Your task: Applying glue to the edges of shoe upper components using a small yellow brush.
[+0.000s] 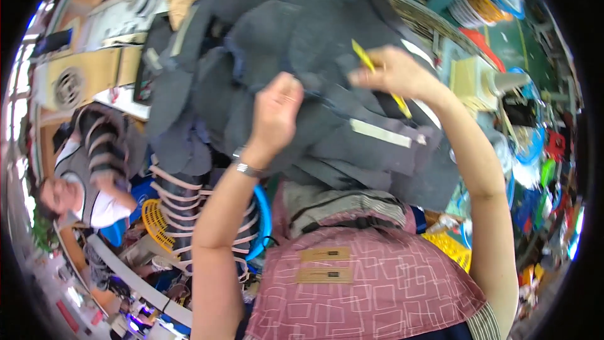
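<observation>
A heap of dark grey cut pieces (264,28), flat and cloth-like, spreads in front of me. Over its middle my left hand (275,113) is closed with the fingertips pressed together; whatever they pinch is hidden. To its right, my right hand (399,75) has a slim yellow pen-like tool (363,55) in it, slanting across the palm with both ends sticking out. The thumb and fingers of that hand reach down toward the grey pieces. A pale strip (380,133) lies on a grey piece below the right hand.
At left, another person (94,195) sits near a yellow basket (157,223) and dark pieces with pale bands (173,214). A blue-rimmed tub (261,223) stands beside my left forearm. A cream box-like object (472,82) is at right. My pink patterned apron (377,296) borders the heap.
</observation>
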The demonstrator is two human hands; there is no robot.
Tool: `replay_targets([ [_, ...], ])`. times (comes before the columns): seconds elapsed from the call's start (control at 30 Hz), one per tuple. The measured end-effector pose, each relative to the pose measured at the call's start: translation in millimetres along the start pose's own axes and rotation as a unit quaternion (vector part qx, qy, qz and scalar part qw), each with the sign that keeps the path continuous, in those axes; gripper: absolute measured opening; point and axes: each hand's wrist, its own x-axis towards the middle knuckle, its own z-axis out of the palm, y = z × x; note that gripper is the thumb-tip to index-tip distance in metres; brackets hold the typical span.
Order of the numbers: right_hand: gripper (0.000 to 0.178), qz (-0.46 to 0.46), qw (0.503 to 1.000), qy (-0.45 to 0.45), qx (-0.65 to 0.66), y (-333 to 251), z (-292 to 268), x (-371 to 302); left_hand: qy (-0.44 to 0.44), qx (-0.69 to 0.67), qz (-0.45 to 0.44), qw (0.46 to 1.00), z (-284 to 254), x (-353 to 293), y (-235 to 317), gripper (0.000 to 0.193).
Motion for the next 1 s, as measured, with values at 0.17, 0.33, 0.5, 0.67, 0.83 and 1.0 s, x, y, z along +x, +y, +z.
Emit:
replay_targets([
  [0.17, 0.014, -0.081, 0.952, 0.087, -0.283, 23.3, 32.2, -6.3, 0.207, 0.239, 0.169, 0.934, -31.4, -14.8, 60.1, 0.016],
  [0.33, 0.013, -0.190, 0.902, 0.147, -0.358, 29.2, 55.9, -36.4, 0.352, 0.302, 0.132, 0.876, -218.6, 11.6, 41.0, 0.029],
  [0.5, 0.008, -0.291, 0.882, 0.159, -0.335, 26.3, 45.9, -42.9, 0.481, 0.346, 0.108, 0.798, -339.4, 3.0, -3.6, 0.037],
  [0.67, 0.013, -0.337, 0.851, 0.141, -0.376, 42.1, 32.5, -60.7, 0.459, 0.563, -0.114, 0.678, -349.1, -14.4, -80.3, 0.049],
  [0.83, 0.013, -0.482, 0.759, 0.216, -0.380, 52.7, 33.4, -63.7, 0.240, 0.398, 0.148, 0.873, -234.2, 51.2, -32.9, 0.044],
  [1.0, 0.024, -0.508, 0.657, 0.316, -0.458, 29.3, 10.8, -77.3, -0.280, 0.285, 0.314, 0.861, -3.0, 56.1, 83.0, 0.049],
])
